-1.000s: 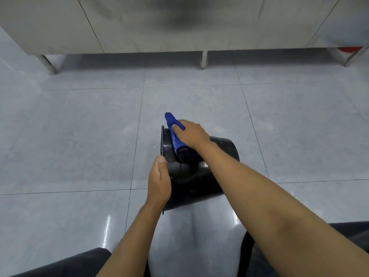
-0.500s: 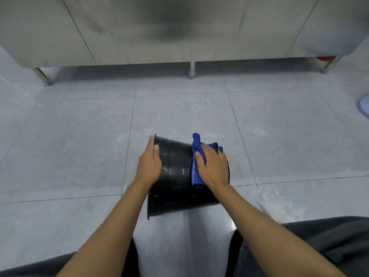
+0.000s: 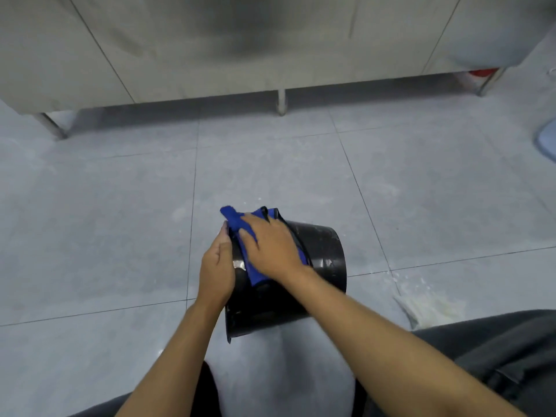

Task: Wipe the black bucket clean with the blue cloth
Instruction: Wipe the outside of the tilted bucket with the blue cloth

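Black bucket (image 3: 322, 254) lying on its side on the grey tiled floor (image 3: 120, 221), open rim toward the left fingers, closed base away past the right wrist; held between the knees of dark trousers (image 3: 496, 350). Behind, well beyond the fingertips, a steel cabinet (image 3: 240, 40) on short legs; off past the right forearm, a pale smear of residue (image 3: 430, 305) on the tiles. Blue cloth (image 3: 240, 227) now back at the rim end, bunched under the right fingers and spilling out just past their tips, where half a second ago it sat near the base end of the wall, and a second ago at the rim again. Reads as back-and-forth strokes along the outer wall, so wiping well under way, probably not finished: shiny patches and a light fleck showing just below the right fingers, the underside and the inside out of sight. Right hand (image 3: 270, 245) flat, palm down, fingers spread and pressing the cloth onto the wall, forearm reaching in diagonally across the bucket. Left hand (image 3: 218, 266) edge-on against the rim, fingers curled around it, thumb side up, steadying the bucket; tips hidden behind the rim, so depth of that hold impossible to tell. Left fingertips just beside the cloth's loose end, nearly touching.
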